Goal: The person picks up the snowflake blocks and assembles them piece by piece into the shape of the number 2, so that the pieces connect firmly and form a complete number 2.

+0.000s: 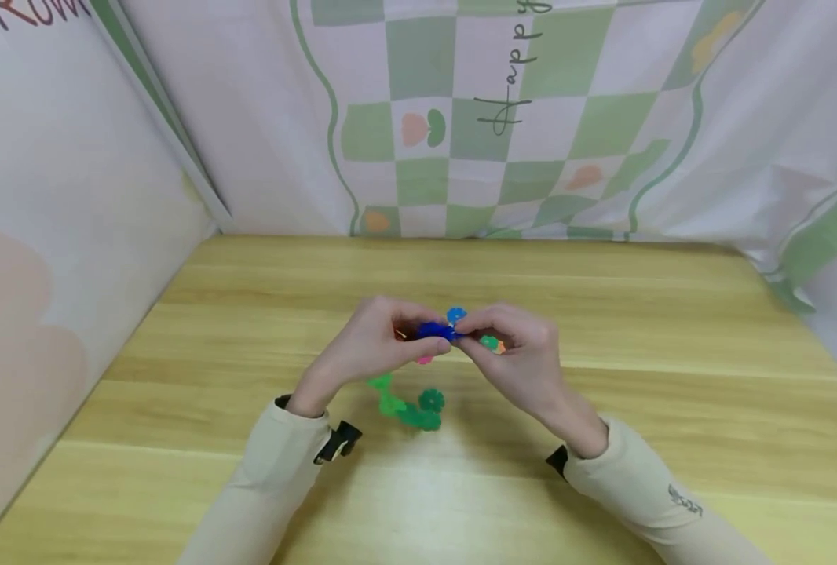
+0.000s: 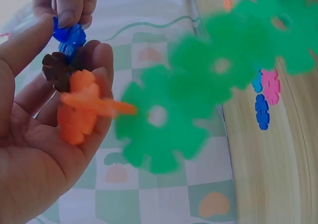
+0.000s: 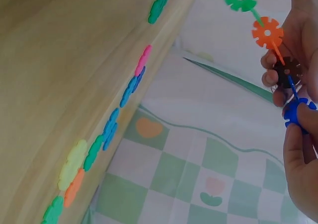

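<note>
A chain of notched plastic snowflake discs is held between my two hands. My left hand (image 1: 362, 337) grips it around the dark brown disc (image 2: 57, 71) and the orange discs (image 2: 77, 127). Green discs (image 2: 158, 147) extend from the orange end, blurred in the left wrist view. At the other end my right hand (image 1: 520, 353) pinches a blue disc (image 3: 296, 111) between thumb and fingers. Another blue piece links it to the brown disc. In the head view the hands nearly meet over the table, and fingers partly cover the blue discs (image 1: 436, 331).
Loose discs lie on the wooden table (image 1: 178, 377), beyond and below the hands: a pink one (image 3: 143, 60), a yellow one (image 3: 72, 165), an orange one (image 3: 74, 187) and several blue and green ones. A checked curtain (image 1: 489, 157) hangs along the table's far edge.
</note>
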`<state>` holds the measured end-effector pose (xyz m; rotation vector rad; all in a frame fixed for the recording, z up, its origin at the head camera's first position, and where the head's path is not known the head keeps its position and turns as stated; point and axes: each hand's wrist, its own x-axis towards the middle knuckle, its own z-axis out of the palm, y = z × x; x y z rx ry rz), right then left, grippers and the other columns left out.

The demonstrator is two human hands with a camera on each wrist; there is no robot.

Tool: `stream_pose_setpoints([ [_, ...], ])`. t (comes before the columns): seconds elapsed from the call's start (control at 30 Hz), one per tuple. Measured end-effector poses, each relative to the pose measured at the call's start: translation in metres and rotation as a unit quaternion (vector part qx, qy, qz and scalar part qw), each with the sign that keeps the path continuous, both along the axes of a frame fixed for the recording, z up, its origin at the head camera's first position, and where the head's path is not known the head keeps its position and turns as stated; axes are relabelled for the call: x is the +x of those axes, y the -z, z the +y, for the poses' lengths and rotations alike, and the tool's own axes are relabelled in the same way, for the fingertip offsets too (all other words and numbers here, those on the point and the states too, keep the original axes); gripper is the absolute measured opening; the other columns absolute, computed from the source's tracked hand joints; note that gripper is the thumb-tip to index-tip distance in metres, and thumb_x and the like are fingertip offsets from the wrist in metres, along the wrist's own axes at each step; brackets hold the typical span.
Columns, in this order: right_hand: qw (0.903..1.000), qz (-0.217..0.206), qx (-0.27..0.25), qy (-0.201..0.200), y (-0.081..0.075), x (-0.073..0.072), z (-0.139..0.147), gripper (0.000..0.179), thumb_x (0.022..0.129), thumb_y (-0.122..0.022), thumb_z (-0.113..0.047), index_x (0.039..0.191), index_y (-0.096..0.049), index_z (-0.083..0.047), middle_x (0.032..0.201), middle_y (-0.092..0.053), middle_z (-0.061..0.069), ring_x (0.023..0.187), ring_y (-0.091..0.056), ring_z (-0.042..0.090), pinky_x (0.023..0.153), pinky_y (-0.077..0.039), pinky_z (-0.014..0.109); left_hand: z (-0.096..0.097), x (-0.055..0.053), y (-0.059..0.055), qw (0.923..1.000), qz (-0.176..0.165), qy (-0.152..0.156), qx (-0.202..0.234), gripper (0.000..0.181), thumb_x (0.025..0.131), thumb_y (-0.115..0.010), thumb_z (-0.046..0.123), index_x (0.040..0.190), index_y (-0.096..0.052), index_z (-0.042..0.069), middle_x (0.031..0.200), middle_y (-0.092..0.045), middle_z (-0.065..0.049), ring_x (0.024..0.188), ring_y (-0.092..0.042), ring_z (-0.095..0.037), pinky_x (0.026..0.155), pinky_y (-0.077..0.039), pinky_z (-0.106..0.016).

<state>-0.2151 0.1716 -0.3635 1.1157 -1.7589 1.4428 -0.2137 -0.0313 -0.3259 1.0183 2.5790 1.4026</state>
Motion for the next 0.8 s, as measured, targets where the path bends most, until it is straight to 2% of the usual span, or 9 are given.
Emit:
stream_pose_setpoints([
  [0.1, 0.9998, 0.002, -0.007, -0.019, 0.000, 0.000, -0.004, 0.018, 0.070, -0.074, 0.020, 0.079, -0.069, 0.005, 0.079, -0.069, 0.017, 0.076, -0.069, 0.021, 0.069, -0.055, 0.021, -0.003, 0.001, 0.001, 0.9999, 0.000, 0.005, 0.011, 0.016, 0.087, -0.072, 0.019, 0.099, -0.074, 0.009, 0.068, -0.066, 0.002, 0.054, -0.057, -0.009, 0.048, -0.040, -0.022],
  [0.23, 0.9996, 0.002, -0.006, -0.027, 0.000, 0.002, -0.009, 0.010, 0.075, -0.074, 0.013, 0.079, -0.069, 0.006, 0.080, -0.069, 0.017, 0.076, -0.069, 0.023, 0.070, -0.055, 0.021, -0.007, 0.003, -0.001, 0.9999, 0.001, -0.006, 0.010, 0.019, 0.086, -0.074, 0.018, 0.102, -0.075, 0.008, 0.079, -0.071, 0.002, 0.062, -0.063, -0.007, 0.055, -0.050, -0.024],
  [0.4, 0.9994, 0.002, 0.018, -0.030, -0.005, 0.003, -0.013, 0.016, 0.072, -0.075, 0.016, 0.082, -0.068, 0.005, 0.083, -0.069, 0.017, 0.076, -0.068, 0.019, 0.069, -0.055, 0.021, -0.015, 0.004, -0.005, 0.9995, -0.015, -0.027, 0.007, 0.020, 0.086, -0.074, 0.016, 0.102, -0.075, 0.006, 0.086, -0.073, 0.002, 0.069, -0.065, -0.010, 0.061, -0.053, -0.027],
  [0.47, 0.9992, 0.000, 0.034, -0.022, -0.007, 0.003, -0.012, 0.024, 0.068, -0.074, 0.021, 0.086, -0.068, 0.006, 0.085, -0.068, 0.017, 0.075, -0.066, 0.017, 0.067, -0.054, 0.020, -0.019, 0.004, -0.008, 0.9992, -0.017, -0.035, 0.008, 0.019, 0.085, -0.074, 0.016, 0.101, -0.075, 0.005, 0.084, -0.072, 0.001, 0.066, -0.063, -0.011, 0.059, -0.052, -0.027],
  [0.57, 0.9966, -0.021, 0.077, 0.017, -0.008, 0.001, -0.007, 0.029, 0.069, -0.073, 0.021, 0.092, -0.068, 0.005, 0.087, -0.067, 0.015, 0.069, -0.063, 0.016, 0.062, -0.054, 0.020, -0.023, 0.002, -0.012, 0.9988, -0.017, -0.046, 0.006, 0.019, 0.084, -0.075, 0.017, 0.099, -0.075, 0.005, 0.081, -0.071, 0.001, 0.065, -0.063, -0.014, 0.058, -0.052, -0.028],
  [0.63, 0.9872, -0.065, 0.133, 0.058, -0.005, -0.002, -0.003, 0.023, 0.073, -0.075, 0.013, 0.092, -0.069, 0.001, 0.086, -0.068, 0.010, 0.067, -0.062, 0.015, 0.059, -0.054, 0.022, -0.025, 0.001, -0.014, 0.9986, -0.014, -0.051, 0.001, 0.019, 0.084, -0.076, 0.017, 0.099, -0.075, 0.006, 0.082, -0.072, 0.003, 0.065, -0.063, -0.013, 0.059, -0.052, -0.027],
  [0.67, 0.9784, -0.093, 0.168, 0.076, -0.003, -0.004, -0.001, 0.019, 0.076, -0.075, 0.008, 0.092, -0.070, -0.001, 0.086, -0.069, 0.008, 0.066, -0.062, 0.015, 0.057, -0.053, 0.023, -0.025, 0.001, -0.015, 0.9985, -0.014, -0.052, -0.001, 0.019, 0.083, -0.077, 0.017, 0.099, -0.076, 0.006, 0.082, -0.072, 0.003, 0.065, -0.063, -0.014, 0.059, -0.052, -0.028],
  [0.73, 0.9526, -0.148, 0.248, 0.095, 0.004, -0.010, 0.000, 0.011, 0.080, -0.075, -0.002, 0.090, -0.071, -0.004, 0.085, -0.069, 0.005, 0.066, -0.062, 0.014, 0.056, -0.052, 0.025, -0.025, 0.000, -0.017, 0.9986, -0.013, -0.052, -0.004, 0.018, 0.083, -0.077, 0.017, 0.098, -0.076, 0.007, 0.083, -0.072, 0.004, 0.066, -0.063, -0.013, 0.060, -0.052, -0.028],
  [0.8, 0.9218, -0.199, 0.321, 0.088, 0.009, -0.017, -0.002, 0.008, 0.083, -0.074, -0.008, 0.090, -0.072, -0.005, 0.085, -0.069, 0.003, 0.065, -0.063, 0.014, 0.057, -0.051, 0.025, -0.024, -0.001, -0.019, 0.9987, -0.009, -0.049, -0.010, 0.018, 0.083, -0.077, 0.017, 0.098, -0.076, 0.008, 0.085, -0.072, 0.004, 0.067, -0.063, -0.010, 0.061, -0.052, -0.027],
])
